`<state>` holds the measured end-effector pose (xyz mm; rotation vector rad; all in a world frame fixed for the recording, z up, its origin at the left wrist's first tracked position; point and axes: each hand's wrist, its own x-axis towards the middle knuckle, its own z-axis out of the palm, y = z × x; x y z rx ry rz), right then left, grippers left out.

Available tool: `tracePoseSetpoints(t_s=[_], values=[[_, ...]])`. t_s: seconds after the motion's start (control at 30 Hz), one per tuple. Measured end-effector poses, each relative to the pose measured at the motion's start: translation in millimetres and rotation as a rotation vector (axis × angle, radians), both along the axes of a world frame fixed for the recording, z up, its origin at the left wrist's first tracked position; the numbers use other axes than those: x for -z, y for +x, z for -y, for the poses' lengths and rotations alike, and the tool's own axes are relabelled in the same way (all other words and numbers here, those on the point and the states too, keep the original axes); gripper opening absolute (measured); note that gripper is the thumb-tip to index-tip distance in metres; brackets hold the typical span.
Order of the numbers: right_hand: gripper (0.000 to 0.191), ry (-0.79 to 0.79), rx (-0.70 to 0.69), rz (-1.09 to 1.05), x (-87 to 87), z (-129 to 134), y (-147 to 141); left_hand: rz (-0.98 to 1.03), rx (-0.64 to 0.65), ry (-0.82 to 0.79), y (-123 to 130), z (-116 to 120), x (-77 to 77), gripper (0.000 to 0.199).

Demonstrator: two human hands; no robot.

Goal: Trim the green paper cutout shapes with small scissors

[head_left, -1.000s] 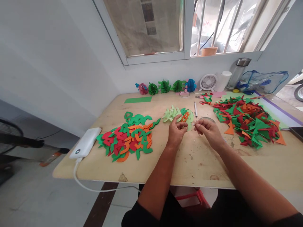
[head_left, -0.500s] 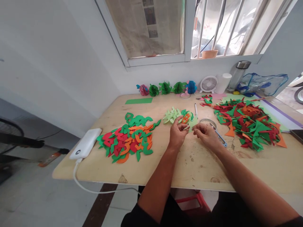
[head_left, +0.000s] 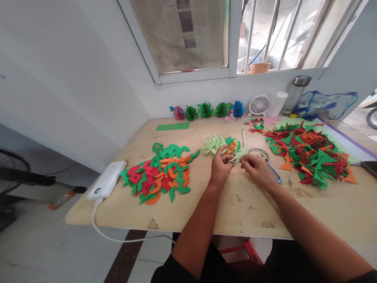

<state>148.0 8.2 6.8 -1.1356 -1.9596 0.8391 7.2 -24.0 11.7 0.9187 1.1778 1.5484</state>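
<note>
Between my hands is a small piece of light green paper [head_left: 240,156]. My left hand [head_left: 220,165] pinches its left side, and my right hand [head_left: 255,167] has thumb and finger closed on its right side. Just behind my left fingers lie an orange cut-out [head_left: 231,147] and a pile of light green paper cut-outs [head_left: 214,144]. A blue-handled cutter [head_left: 275,173] lies beside my right hand, partly covered by it. Next to it is a roll of tape [head_left: 259,151], and a white pen [head_left: 243,137] rests farther back.
Red, orange and green cut-outs [head_left: 161,173] are heaped on the left, and paper scraps [head_left: 312,151] on the right. A white power bank [head_left: 107,180] sits at the left edge. Folded paper figures [head_left: 205,110], a small fan [head_left: 259,105] and a bottle [head_left: 297,94] line the wall.
The light green paper between my fingers has turned and now shows more of its face. Both hands have stayed in nearly the same place.
</note>
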Motion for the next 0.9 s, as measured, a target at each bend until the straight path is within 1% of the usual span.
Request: tracePoseSetpoints(t_s=[0.17, 0.4, 0.53, 0.6, 0.67, 0.8, 0.9], values=[[0.02, -0.017, -0.008, -0.014, -2.0, 1.6, -0.7, 0.026, -0.009, 0.005, 0.0, -0.9, 1.8, 0.063], [0.022, -0.162, -0.021, -0.124, -5.7, 4.6, -3.6, 0.07, -0.045, 0.008, 1.1, 0.0, 1.4, 0.065], [0.02, -0.139, 0.004, -0.183, -7.0, 4.1, -3.1, 0.168, -0.038, -0.009, 2.6, 0.9, 0.6, 0.066], [0.02, -0.115, 0.017, -0.213, -7.2, 3.9, -2.7, 0.214, -0.052, -0.019, 4.0, 1.4, 0.7, 0.066], [0.021, -0.123, 0.021, -0.245, -7.1, 4.1, -2.5, 0.252, -0.07, -0.029, 5.4, 1.9, 0.9, 0.066], [0.023, -0.224, 0.021, -0.299, -6.7, 4.9, -2.7, 0.298, -0.074, -0.044, 7.8, 2.9, 0.8, 0.066], [0.024, -0.268, 0.026, -0.341, -5.9, 4.8, -2.9, 0.301, -0.06, -0.043, 9.0, 3.2, 1.1, 0.065]])
